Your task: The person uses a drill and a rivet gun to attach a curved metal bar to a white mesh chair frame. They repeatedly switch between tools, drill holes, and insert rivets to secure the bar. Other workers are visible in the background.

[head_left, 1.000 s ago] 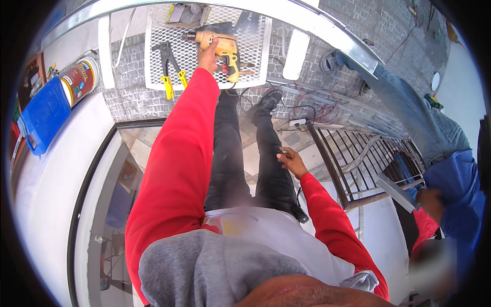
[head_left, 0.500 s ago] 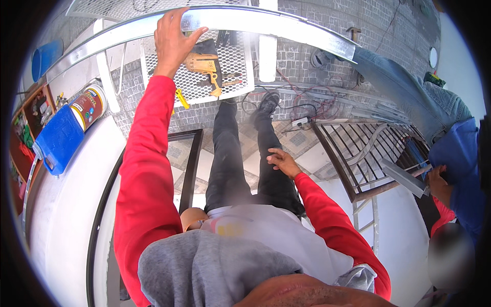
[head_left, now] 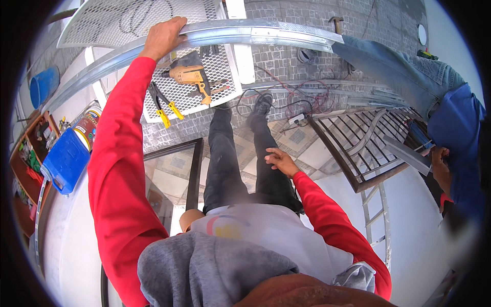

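Metal strip (head_left: pixel 266 35) runs left to right across the far side, its long axis crosswise to the person; the lens bends its line. It lies directly under the fingers of the left hand (head_left: pixel 162 40), the nearer one. Those fingers reach over its far edge, with the thumb apart from them; whether they pinch it or merely rest cannot be told. The right hand (head_left: pixel 282 161) is well apart, near the right knee, its fingers loosely bent and slightly spread, holding nothing visible. Just nearer than the strip, the drill (head_left: pixel 190 77) lies on the white mesh panel (head_left: pixel 225 61).

The strip's left end fades toward the dark rim. Its right end meets the co-worker's jeans (head_left: pixel 394 64) in view; contact is unclear. Whether it is one piece or two is hard to make out.
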Motion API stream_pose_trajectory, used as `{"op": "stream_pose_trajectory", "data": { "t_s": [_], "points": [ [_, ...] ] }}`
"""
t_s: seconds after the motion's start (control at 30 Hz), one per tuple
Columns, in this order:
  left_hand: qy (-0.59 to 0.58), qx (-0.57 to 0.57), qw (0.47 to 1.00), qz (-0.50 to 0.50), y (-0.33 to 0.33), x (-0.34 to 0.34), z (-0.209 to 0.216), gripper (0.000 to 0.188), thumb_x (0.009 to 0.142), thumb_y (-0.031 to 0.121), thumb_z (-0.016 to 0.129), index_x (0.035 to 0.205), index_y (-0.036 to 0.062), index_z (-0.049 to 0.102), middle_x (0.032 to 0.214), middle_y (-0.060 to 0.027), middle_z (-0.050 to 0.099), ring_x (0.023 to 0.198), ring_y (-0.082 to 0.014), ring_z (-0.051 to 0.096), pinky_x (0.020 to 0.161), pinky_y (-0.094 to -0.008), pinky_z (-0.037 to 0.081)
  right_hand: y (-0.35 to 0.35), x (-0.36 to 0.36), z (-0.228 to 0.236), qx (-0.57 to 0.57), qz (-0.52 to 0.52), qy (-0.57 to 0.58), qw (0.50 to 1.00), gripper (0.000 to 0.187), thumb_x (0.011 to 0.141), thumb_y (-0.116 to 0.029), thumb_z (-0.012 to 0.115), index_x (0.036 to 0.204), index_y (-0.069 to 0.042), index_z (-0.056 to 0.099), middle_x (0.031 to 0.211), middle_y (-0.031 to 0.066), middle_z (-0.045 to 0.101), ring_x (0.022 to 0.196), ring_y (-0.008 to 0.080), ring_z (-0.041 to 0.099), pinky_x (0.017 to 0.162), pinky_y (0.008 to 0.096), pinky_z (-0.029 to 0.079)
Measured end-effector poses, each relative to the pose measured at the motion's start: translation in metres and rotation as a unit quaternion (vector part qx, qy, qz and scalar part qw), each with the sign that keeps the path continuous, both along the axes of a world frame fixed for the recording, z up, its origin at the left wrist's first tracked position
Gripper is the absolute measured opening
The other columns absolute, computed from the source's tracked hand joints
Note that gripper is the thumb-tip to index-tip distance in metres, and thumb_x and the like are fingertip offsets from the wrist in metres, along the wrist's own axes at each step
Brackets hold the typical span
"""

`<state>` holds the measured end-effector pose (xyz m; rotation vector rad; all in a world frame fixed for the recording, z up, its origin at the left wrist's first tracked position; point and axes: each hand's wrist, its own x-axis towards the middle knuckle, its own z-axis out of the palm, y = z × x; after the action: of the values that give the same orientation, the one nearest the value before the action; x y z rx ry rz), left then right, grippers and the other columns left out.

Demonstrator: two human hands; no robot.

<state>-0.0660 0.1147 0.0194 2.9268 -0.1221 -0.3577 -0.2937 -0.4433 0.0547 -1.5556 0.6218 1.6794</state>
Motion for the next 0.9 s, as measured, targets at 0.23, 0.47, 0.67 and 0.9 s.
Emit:
{"op": "stream_pose_trajectory", "data": {
  "t_s": [0.23, 0.47, 0.67, 0.9],
  "points": [
    [-0.146, 0.021, 0.988, 0.042, -0.047, -0.058, 0.0, 0.037, 0.08, 0.004, 0.068, 0.115, 0.0124, 0.058, 0.107, -0.0043, 0.065, 0.099, -0.0238, 0.067, 0.085, -0.0399, 0.051, -0.003, 0.002, 0.002, 0.001, -0.001, 0.006, 1.0, 0.059, 0.094, -0.038, 0.076, 0.145, -0.015, 0.056, 0.127, 0.0103, 0.067, 0.113, 0.0214, 0.067, 0.087, 0.036, 0.054],
    [-0.062, 0.069, 0.996, 0.002, -0.07, -0.093, 0.006, 0.087, 0.076, 0.022, 0.086, 0.153, 0.0218, 0.046, 0.155, -0.0057, 0.048, 0.141, -0.0274, 0.048, 0.102, -0.0448, 0.043, -0.008, 0.002, 0.002, 0.018, 0.003, -0.016, 1.0, 0.059, 0.094, -0.039, 0.076, 0.144, -0.014, 0.058, 0.126, 0.0111, 0.067, 0.114, 0.022, 0.066, 0.086, 0.0366, 0.054],
    [-0.078, 0.081, 0.993, 0.03, -0.085, -0.104, -0.005, 0.097, 0.078, 0.024, 0.085, 0.161, 0.0286, 0.035, 0.146, -0.0083, 0.051, 0.135, -0.0278, 0.049, 0.104, -0.0513, 0.039, -0.011, 0.008, -0.005, 0.017, 0.026, -0.103, 0.994, 0.057, 0.094, -0.036, 0.076, 0.143, -0.01, 0.058, 0.128, 0.0106, 0.067, 0.115, 0.0219, 0.065, 0.087, 0.0365, 0.054],
    [-0.122, -0.007, 0.992, 0.024, -0.086, -0.101, -0.022, 0.107, 0.074, 0.073, 0.076, 0.16, 0.0208, 0.038, 0.137, -0.0108, 0.053, 0.131, -0.028, 0.048, 0.113, -0.057, 0.029, -0.013, 0.196, -0.022, -0.114, -0.018, -0.647, 0.754, 0.053, 0.102, -0.028, 0.067, 0.145, -0.001, 0.052, 0.133, 0.0172, 0.064, 0.124, 0.0275, 0.06, 0.108, 0.0409, 0.045]
  ]
}}
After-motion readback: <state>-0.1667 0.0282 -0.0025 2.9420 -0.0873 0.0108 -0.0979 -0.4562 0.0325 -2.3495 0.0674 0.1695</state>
